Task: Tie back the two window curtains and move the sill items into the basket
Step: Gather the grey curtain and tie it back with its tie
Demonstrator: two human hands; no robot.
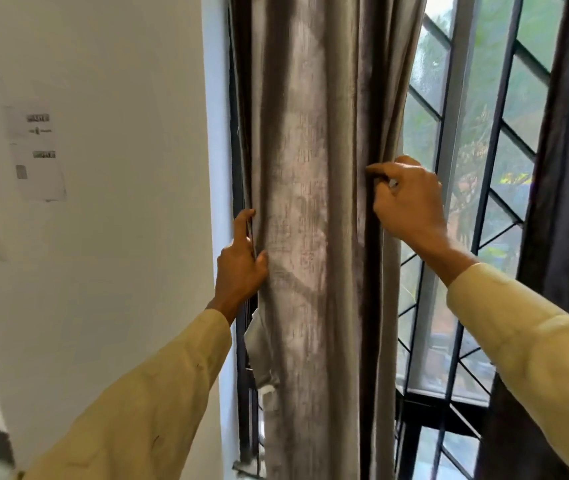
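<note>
A white wall (103,237) is filling the frame's left. The left hand (241,268) and right hand (407,202) are pinching the left curtain (310,202) at its edges. Folds may be slipping free, since no tie-back is showing.

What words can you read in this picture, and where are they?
"WS-05" or close to it, the last characters unsure: on the white wall, top left.
Dark headings on the upper paper taped to the wall: too blurred to read.
Dark heading and small print on the lower paper: too blurred to read.
Curtain, window, sleeves: no writing.
</note>
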